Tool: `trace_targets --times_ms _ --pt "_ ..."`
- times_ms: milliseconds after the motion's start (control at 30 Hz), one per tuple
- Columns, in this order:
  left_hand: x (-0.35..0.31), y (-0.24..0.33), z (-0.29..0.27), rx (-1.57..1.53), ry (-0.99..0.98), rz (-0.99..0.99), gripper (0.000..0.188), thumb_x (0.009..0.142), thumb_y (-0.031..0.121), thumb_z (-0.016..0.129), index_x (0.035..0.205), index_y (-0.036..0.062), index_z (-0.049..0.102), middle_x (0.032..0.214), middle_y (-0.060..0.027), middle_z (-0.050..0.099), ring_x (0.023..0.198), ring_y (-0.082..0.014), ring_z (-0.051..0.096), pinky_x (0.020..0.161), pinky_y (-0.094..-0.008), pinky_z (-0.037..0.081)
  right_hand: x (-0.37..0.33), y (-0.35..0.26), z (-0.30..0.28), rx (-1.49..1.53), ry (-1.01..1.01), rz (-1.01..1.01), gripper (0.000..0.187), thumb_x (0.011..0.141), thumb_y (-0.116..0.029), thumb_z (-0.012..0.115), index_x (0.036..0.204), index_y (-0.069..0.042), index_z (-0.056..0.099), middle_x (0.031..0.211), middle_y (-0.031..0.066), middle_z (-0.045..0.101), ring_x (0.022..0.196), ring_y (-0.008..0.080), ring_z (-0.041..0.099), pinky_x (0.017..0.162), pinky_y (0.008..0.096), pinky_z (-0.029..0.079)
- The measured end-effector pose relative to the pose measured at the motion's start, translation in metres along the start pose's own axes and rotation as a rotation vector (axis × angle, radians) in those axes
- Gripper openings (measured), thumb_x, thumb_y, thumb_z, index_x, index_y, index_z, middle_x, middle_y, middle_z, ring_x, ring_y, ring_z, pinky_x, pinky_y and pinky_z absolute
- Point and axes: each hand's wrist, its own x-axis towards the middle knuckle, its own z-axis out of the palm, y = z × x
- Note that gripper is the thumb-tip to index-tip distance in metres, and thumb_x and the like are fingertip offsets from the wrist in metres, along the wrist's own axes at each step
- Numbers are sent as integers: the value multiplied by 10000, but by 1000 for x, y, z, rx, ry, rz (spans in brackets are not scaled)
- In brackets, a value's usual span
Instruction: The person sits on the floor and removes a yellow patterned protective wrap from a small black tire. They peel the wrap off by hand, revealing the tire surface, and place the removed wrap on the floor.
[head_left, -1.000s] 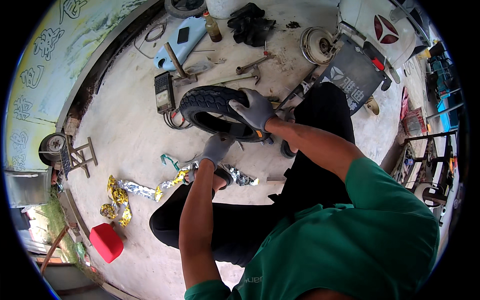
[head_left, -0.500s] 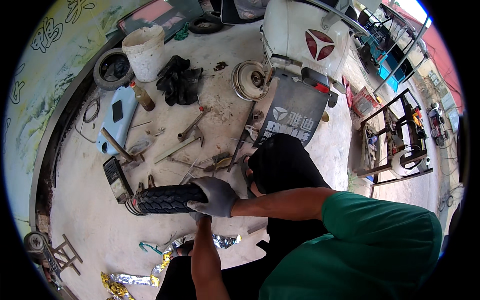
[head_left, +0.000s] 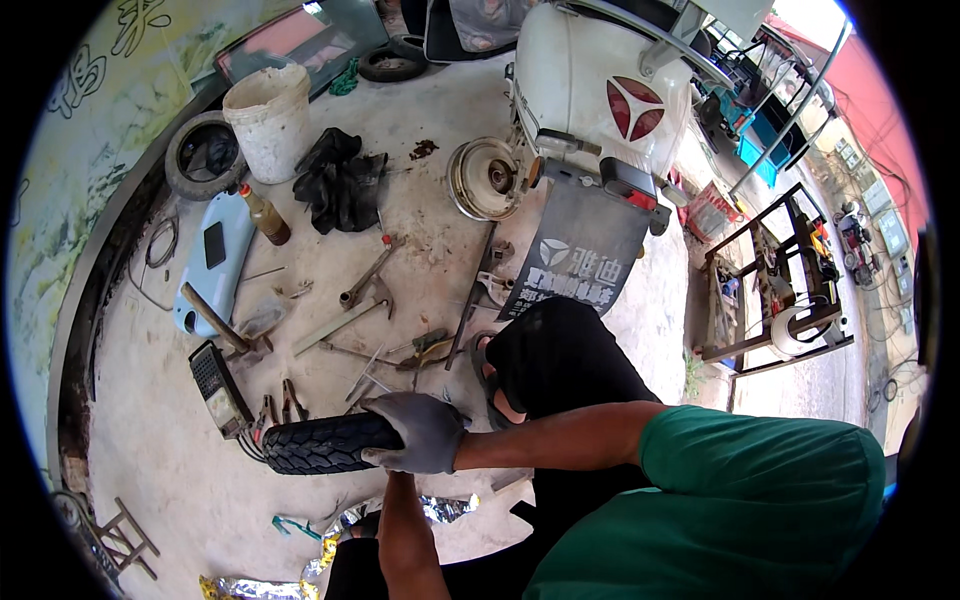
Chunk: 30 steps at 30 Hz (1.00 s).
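A black treaded tyre (head_left: 330, 443) is held up in front of me, edge-on, over the concrete floor. My right hand (head_left: 418, 432), in a grey glove, is closed round its right end, thumb on the tread. My left forearm (head_left: 407, 540) rises from the lower edge to just beneath the right hand. There the left hand's fingers are hidden behind the tyre and the other glove. Just beyond the tyre's far side lie clamp-ended cables (head_left: 292, 400) and a dark box-shaped device (head_left: 222, 385).
Floor tools include a hammer (head_left: 212, 318), a wrench (head_left: 368, 272) and pliers (head_left: 430, 350). Beyond are a bottle (head_left: 266, 215), white bucket (head_left: 270, 125) and wheel hub (head_left: 490, 180). A white scooter (head_left: 570, 80) stands far right of centre. Foil strips (head_left: 450, 508) lie near my foot.
My view has shifted, so the floor things sit lower and further left. The tyre and both arms are lower in the picture. The left glove, partly visible before, is now hidden.
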Motion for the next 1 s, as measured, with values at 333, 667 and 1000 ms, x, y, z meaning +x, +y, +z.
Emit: trace_targets --times_ms 333,667,1000 --pt "1 -12 -39 -905 -199 86 545 910 276 653 1346 16 456 1190 -112 609 1003 -188 603 870 -317 503 35 -14 31 -49 87 10 657 745 -465 749 1184 4 614 1055 206 654 992 355 637 871 413 499" --pt "-142 -36 -16 -782 -298 -569 1004 690 293 836 1388 -183 294 1081 -178 648 864 -207 674 769 -291 534 29 -9 20 -63 53 110 715 805 -572 671 1209 13 595 1152 209 639 1085 351 610 941 410 475" --pt "-114 7 -85 -1420 78 -430 517 914 471 628 1270 108 535 1159 -111 647 1010 -252 620 890 -421 475 -32 5 11 51 143 56 592 823 -466 687 1166 5 581 1043 210 630 997 381 607 871 440 483"
